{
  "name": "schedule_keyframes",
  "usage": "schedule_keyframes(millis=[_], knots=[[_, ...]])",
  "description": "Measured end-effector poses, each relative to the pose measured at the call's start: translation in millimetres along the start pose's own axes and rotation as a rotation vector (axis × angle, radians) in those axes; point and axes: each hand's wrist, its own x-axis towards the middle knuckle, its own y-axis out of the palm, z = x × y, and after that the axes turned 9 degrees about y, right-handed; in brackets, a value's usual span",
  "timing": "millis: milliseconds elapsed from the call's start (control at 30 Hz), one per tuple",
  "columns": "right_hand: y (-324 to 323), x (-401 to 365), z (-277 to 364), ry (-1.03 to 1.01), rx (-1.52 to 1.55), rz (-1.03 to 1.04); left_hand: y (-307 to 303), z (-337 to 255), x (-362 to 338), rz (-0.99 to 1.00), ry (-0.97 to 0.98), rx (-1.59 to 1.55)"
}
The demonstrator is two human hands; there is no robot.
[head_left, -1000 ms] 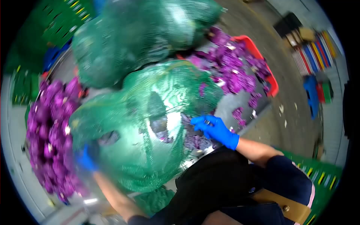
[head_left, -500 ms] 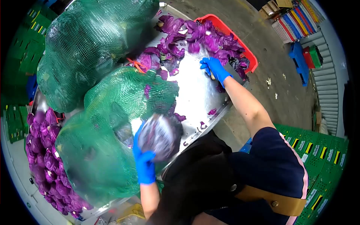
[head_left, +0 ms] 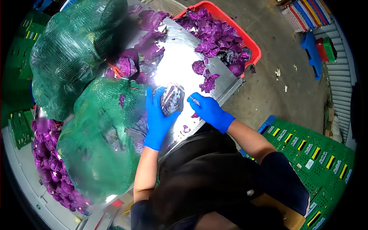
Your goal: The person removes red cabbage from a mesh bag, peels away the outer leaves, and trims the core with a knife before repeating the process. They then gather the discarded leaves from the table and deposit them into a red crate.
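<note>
On the shiny metal table [head_left: 180, 46], my left hand [head_left: 158, 119] in a blue glove grips a dark purple cabbage [head_left: 172, 99], fingers and thumb around its left and lower sides. Just right of the cabbage, my right hand [head_left: 211, 111], also gloved in blue, is closed on a small knife [head_left: 195, 101], mostly hidden by the fingers. A green mesh sack [head_left: 103, 161] with cabbage inside lies left of my left hand. Loose purple leaves [head_left: 209, 82] are scattered beyond my hands.
A fuller green mesh sack [head_left: 76, 50] sits at the upper left. The red crate [head_left: 255, 50] at the table's far end holds purple leaves. Purple cabbages [head_left: 53, 168] are piled at the left. Green crates [head_left: 310, 153] stand at the right.
My left hand has moved up with the cabbage, away from the mesh sack. My right hand has come back from the leaves near the red crate to beside the cabbage.
</note>
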Motion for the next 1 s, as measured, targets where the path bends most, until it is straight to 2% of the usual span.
schedule_keyframes(millis=[67,167,400,500,533,600,700,800,967,1000], knots=[[3.7,5.4,-8.9,-0.045,-0.010,0.026,6.1,2.3,5.1,0.026,-0.010,0.023],[-7.4,8.1,-2.5,-0.004,0.023,0.104,10.5,0.8,13.0,0.021,0.005,0.030],[-13.0,24.2,1.4,-0.094,-0.330,0.078,9.9,-8.5,21.1,0.055,-0.101,0.123],[-9.4,40.7,-7.0,-0.077,-0.395,0.097,11.5,-9.6,19.9,0.087,-0.130,0.162],[-15.0,41.7,9.6,0.087,-0.312,0.199,12.1,-8.8,23.1,0.070,-0.134,0.147],[-7.0,44.6,1.7,0.005,-0.453,0.136,12.0,-6.8,24.0,0.050,-0.125,0.140],[-9.8,52.6,1.4,0.063,-0.409,0.164,13.1,-1.3,22.9,0.018,-0.087,0.112],[-9.1,72.5,-4.4,-0.043,-0.480,0.084,12.6,12.1,32.3,-0.031,-0.049,-0.031],[-20.5,56.2,-2.5,-0.174,-0.533,0.102,15.6,11.1,25.1,0.029,-0.026,0.088],[-20.4,53.2,-1.4,-0.124,-0.521,0.106,17.4,9.1,23.6,0.031,-0.035,0.094]])
